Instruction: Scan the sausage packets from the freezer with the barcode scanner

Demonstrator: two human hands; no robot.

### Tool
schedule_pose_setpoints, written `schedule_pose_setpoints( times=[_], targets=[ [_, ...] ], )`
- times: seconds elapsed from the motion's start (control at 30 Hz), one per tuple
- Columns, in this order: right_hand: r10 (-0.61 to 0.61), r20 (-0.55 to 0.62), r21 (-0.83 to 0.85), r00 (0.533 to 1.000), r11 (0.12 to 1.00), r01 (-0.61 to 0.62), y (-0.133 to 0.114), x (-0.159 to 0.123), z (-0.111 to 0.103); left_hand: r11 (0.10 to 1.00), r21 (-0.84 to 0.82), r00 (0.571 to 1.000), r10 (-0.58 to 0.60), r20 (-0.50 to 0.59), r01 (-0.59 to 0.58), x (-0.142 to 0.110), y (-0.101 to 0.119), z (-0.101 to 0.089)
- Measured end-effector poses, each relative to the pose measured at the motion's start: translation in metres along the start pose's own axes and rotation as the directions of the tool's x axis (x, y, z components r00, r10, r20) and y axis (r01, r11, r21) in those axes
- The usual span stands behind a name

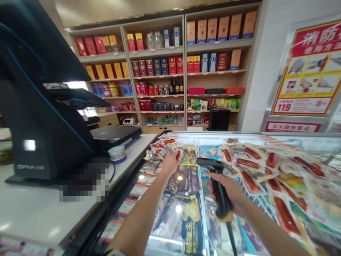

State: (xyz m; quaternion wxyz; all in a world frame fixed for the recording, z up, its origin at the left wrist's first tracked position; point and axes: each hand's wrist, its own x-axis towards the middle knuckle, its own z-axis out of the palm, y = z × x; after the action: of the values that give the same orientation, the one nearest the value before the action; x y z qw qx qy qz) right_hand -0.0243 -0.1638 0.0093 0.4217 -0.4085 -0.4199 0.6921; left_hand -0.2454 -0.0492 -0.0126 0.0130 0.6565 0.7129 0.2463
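Note:
My right hand (227, 188) is wrapped around the handle of a black barcode scanner (221, 193), its head pointing left and its cable hanging down. My left hand (171, 163) reaches forward over the freezer's glass top, its fingers closed on a small clear packet with a red sausage (178, 155). Beside that hand lies a pile of sausage packets (160, 145). Many more vacuum-packed sausages (247, 163) are heaped to the right of the scanner. The left fingertips are partly hidden.
A freezer with a glass top (128, 213) holds bagged food below me. On the left, a white counter (26, 209) carries a black checkout terminal (39, 124), a flat black scale (114, 133) and a tape roll (117, 153). Shelves of boxes (157, 67) stand behind.

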Motion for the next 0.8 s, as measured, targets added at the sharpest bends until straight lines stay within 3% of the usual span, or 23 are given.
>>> schedule_pose_setpoints(
  times=[0.13, 0.47, 0.63, 0.8],
  targets=[
    [0.037, 0.022, -0.004, 0.999, 0.999, -0.037, 0.003, 0.001, 0.004, 0.987, -0.153, 0.998, 0.050, 0.041, -0.043, -0.012, -0.005, -0.002],
    [0.085, 0.061, 0.079, 0.994, 0.993, -0.090, 0.003, -0.001, 0.005, 0.863, -0.505, 0.984, -0.104, -0.145, 0.017, -0.016, -0.007, 0.016],
    [0.117, 0.070, 0.138, 0.991, 0.982, -0.125, -0.001, 0.000, 0.001, 0.776, -0.630, 0.975, -0.107, -0.193, -0.040, -0.014, -0.002, 0.025],
    [0.076, 0.061, 0.091, 0.995, 0.993, -0.081, -0.005, -0.003, -0.002, 0.704, -0.706, 0.977, -0.081, -0.197, -0.084, -0.013, -0.002, 0.022]
  ],
)
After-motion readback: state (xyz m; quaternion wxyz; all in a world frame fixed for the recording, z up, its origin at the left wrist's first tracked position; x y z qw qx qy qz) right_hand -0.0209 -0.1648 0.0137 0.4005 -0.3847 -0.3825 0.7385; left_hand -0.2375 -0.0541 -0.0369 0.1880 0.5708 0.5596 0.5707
